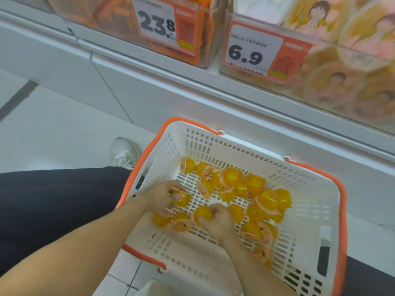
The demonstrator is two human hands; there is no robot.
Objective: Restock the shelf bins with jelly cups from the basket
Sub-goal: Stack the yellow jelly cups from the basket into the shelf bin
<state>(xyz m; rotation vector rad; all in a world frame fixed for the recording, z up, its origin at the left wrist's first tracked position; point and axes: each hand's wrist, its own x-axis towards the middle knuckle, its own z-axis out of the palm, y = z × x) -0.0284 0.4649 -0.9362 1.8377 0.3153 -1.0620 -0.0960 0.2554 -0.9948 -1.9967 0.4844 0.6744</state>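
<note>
A: Both hands down in the white basket (316,210). Left hand (162,194) curled round one jelly cup (181,199); right hand (218,221) clutching another cup (203,213).

B: Rest of the jelly cups (252,189) loose on the basket floor, mostly right and far. Shelf bin (342,82) far right, well apart.

A: Risk: slick round cups, likely to slip on the lift. Overfilled hands, likely drops to the floor.

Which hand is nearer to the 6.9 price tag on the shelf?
Right. The right hand lies below the 6.9 price tag, in the basket; the left hand is farther left.
</note>
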